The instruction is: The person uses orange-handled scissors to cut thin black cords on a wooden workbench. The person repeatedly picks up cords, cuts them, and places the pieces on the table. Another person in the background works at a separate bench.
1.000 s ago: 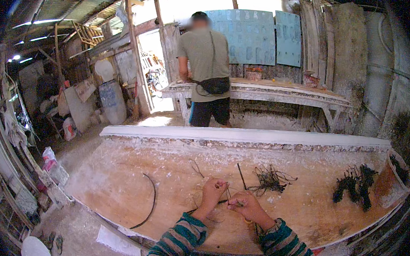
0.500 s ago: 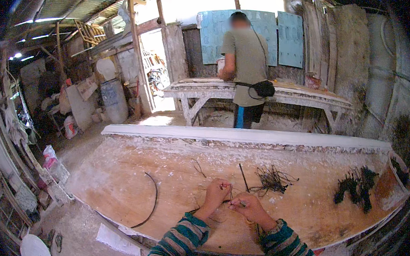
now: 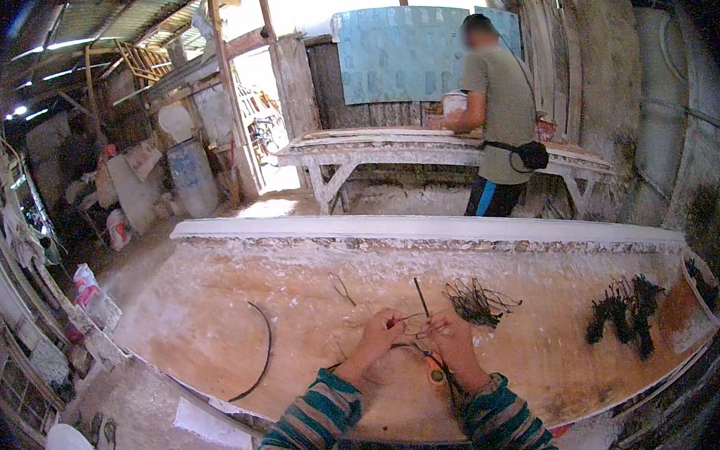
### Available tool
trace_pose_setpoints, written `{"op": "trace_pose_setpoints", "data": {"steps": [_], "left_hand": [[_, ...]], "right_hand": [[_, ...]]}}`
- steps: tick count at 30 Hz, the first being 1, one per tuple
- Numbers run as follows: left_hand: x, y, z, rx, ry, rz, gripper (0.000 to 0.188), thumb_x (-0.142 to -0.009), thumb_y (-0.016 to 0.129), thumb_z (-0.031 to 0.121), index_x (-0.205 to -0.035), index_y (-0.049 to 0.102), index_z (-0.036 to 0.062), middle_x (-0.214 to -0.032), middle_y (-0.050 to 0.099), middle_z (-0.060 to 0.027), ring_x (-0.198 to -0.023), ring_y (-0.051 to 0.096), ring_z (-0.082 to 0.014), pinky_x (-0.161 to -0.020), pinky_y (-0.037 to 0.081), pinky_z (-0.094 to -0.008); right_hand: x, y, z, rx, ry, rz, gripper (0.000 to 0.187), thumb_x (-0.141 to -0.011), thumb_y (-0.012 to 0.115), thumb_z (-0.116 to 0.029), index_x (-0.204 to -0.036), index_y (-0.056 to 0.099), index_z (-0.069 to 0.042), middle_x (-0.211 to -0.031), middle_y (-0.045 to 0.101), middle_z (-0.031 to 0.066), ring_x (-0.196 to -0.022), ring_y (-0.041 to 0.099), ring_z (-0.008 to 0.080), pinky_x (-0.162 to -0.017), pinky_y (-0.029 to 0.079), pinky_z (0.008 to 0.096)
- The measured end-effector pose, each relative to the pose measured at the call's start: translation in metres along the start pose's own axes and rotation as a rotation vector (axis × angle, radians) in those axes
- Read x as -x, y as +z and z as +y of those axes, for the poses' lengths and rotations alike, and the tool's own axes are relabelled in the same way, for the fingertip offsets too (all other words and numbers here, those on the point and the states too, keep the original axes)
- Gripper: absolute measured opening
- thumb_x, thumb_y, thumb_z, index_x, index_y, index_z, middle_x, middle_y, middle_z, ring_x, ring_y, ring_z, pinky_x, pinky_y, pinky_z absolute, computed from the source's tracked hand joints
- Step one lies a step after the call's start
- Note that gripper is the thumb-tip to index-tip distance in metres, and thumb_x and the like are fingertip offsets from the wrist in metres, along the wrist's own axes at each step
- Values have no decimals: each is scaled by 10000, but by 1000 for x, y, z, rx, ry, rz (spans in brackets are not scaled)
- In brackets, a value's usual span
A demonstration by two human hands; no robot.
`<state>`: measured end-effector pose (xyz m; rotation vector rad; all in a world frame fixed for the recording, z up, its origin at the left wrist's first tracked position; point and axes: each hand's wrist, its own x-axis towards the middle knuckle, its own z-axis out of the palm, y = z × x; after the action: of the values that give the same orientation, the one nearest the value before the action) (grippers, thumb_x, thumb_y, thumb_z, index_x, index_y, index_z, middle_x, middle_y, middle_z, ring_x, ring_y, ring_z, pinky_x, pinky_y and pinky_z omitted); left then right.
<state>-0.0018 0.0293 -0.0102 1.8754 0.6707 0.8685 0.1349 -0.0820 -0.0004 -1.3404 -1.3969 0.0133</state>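
My left hand (image 3: 381, 328) is pinched on one end of a thin dark cord (image 3: 412, 317) above the wooden tabletop (image 3: 219, 298). My right hand (image 3: 451, 335) has its fingers closed on the same cord, close to the left. Below the fingers hangs a darker cord (image 3: 405, 346), curving between the wrists. A small round tan piece (image 3: 437, 375) shows by my right wrist; its kind is unclear. A short dark stick-like piece (image 3: 420, 294) lies just beyond the right fingertips. Next to it is a loose tangle of black cords (image 3: 481, 302).
Black cord bundles (image 3: 628, 315) lie at the right beside a tipped, dusty bucket (image 3: 693, 312). A curved black strip (image 3: 268, 353) rests at left, a thin loop (image 3: 341, 289) nearer the middle. A white ledge (image 3: 427, 227) edges the table. Beyond, a co-worker (image 3: 500, 109) stands at another bench (image 3: 383, 148).
My hands have risen slightly, and the right has turned, with the cord now stretched between them. The co-worker has shifted right along the far bench, a white container at hand. The view has moved slightly.
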Motion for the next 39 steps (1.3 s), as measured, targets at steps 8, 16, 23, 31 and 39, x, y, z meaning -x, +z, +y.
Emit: {"op": "trace_pose_setpoints", "data": {"steps": [8,16,23,31,39], "left_hand": [[24,13,33,453,-164,-598,122,-853,577,197,-887,601,83,-743,519,69,-669,446,-28,-614,378,-193],[31,26,32,443,-75,-643,181,-873,553,267,-832,574,92,-705,473,77,-640,398,-29,-583,312,-183],[28,6,42,557,-369,-440,192,-844,593,298,-833,589,106,-714,537,53,-609,400,-35,-575,318,-193],[-6,-17,2,95,6,124,252,-820,622,274,-835,642,23,-718,565,-3,-684,494,-116,-642,395,-256],[-13,-31,-7,-49,77,282,176,-781,661,199,-846,669,35,-762,571,-56,-726,517,-160,-658,409,-277]], "right_hand": [[-4,-8,21,-4,479,268,167,-701,649,-21,-696,484,-50,-632,458,-22,-607,422,74,-544,368,238],[-3,-7,42,-256,399,299,98,-718,588,-13,-808,569,-47,-692,510,37,-641,481,125,-575,413,285],[-7,-11,22,83,276,276,87,-749,654,-31,-829,619,-27,-719,484,10,-616,464,97,-570,413,247],[-4,-9,14,91,261,134,121,-720,700,-108,-760,632,-17,-642,551,25,-564,501,116,-517,397,260],[-1,-3,-5,246,74,-141,152,-725,701,-179,-713,639,-41,-613,562,90,-540,539,187,-502,409,300]]}}
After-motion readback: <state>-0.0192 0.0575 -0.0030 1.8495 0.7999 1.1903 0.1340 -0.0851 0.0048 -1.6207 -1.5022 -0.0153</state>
